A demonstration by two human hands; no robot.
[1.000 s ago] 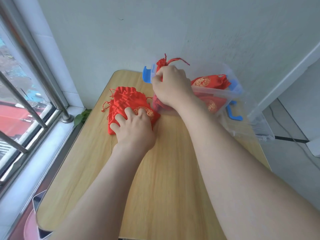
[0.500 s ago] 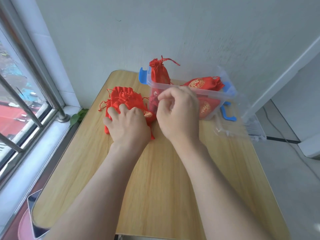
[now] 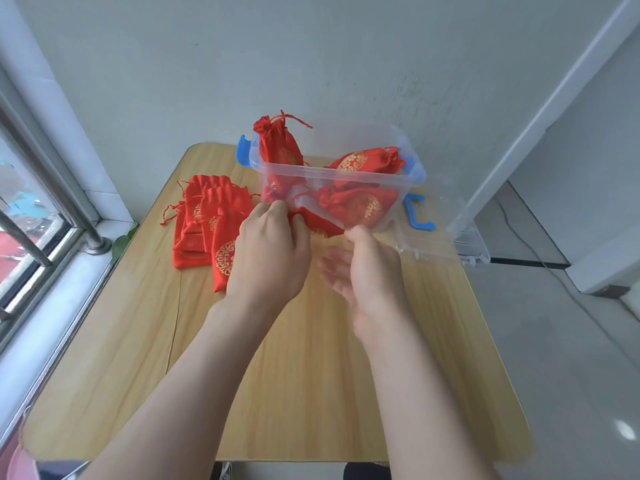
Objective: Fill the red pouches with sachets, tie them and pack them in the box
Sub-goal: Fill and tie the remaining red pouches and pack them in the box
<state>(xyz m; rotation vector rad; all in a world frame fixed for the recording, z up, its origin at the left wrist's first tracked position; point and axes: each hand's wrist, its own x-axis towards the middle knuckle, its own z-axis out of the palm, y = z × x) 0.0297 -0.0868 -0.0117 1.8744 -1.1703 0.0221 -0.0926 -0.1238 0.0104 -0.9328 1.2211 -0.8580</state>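
A clear plastic box (image 3: 346, 176) with blue latches stands at the table's far side. It holds several tied red pouches; one (image 3: 277, 143) stands upright at its left end and another (image 3: 362, 206) lies against the front wall. A pile of flat red pouches (image 3: 204, 220) with gold prints lies to the left of the box. My left hand (image 3: 268, 254) pinches the top of one red pouch (image 3: 320, 226) just in front of the box. My right hand (image 3: 367, 271) is beside it, blurred, its fingers loosely spread and its thumb near the pouch.
The wooden table (image 3: 311, 375) reaches toward me. The clear box lid (image 3: 440, 237) with a blue handle (image 3: 419, 216) lies right of the box, at the table's right edge. A window with metal bars (image 3: 34, 216) runs along the left. The wall is right behind the box.
My right hand left the box, where it had set the upright tied pouch, and came back toward me. My left hand lifted off the flat pile and now pinches one pouch.
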